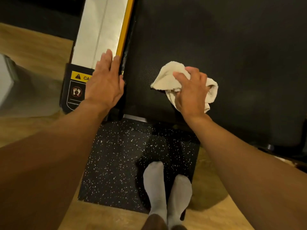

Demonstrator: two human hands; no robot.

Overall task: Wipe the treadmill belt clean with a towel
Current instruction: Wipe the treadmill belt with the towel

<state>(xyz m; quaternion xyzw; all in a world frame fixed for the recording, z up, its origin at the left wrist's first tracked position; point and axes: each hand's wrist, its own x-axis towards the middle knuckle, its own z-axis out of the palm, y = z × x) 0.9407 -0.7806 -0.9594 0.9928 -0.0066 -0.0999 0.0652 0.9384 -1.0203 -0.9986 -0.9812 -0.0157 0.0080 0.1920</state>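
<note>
Pale wooden flooring (33, 44) surrounded a black rubber mat (116, 155) flecked with white, where two grey-socked feet (166, 188) stood at 6 o'clock. Ahead, the treadmill belt (216, 39), matte black and finely dimpled, filled the view from 12 to 3 o'clock. Just right of centre, near the belt's closest edge, the right hand (191, 93) pressed a cream terry towel (166, 77) onto the belt, fingers curled into its bunched, crumpled folds. At 10 o'clock the left hand (106, 80) lay flat with straight fingers on the smooth silver side rail (96, 30), against its yellow strip (126, 27) and just past a yellow caution label (79, 77); it held nothing. The wiping seemed to be at an early stage: the towel sat at the near left corner, and the long stretch of belt toward 12 and 2 o'clock looked yet to be covered. No dirt or wiped streak could be made out on the dark surface.
</note>
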